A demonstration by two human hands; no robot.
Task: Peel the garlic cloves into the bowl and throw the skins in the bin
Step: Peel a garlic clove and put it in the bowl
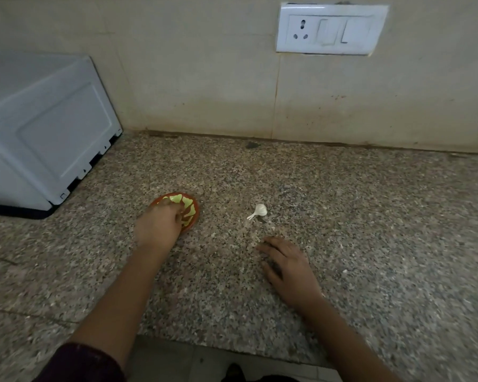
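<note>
At the upper left of the frame a white boxy appliance (47, 133) stands on the speckled granite desk (370, 216), its panelled side turned toward the camera and its base close to the tiled wall (204, 78). At the lower left edge a dark maroon sleeve (80, 362) covers the upper part of the person's left arm, and the bare forearm runs up toward the middle of the picture. The left hand (158, 227) lies over the near rim of a small bowl (196, 213), orange-brown outside with a green pattern inside; the fingers bend down into the bowl, but the hand is blurred and it cannot be told whether they pinch anything. Right of the bowl, apart from it and near the centre of the frame, a small white piece of garlic (258, 210) lies on the desk in its skin, its thin stalk pointing to the lower left. Below and just right of it the right hand (284, 268) rests palm down on the desk, fingers straight and slightly spread, holding nothing, the fingertips near the garlic but not touching it. At the upper right a white socket and switch plate (331, 28) is set into the wall.
</note>
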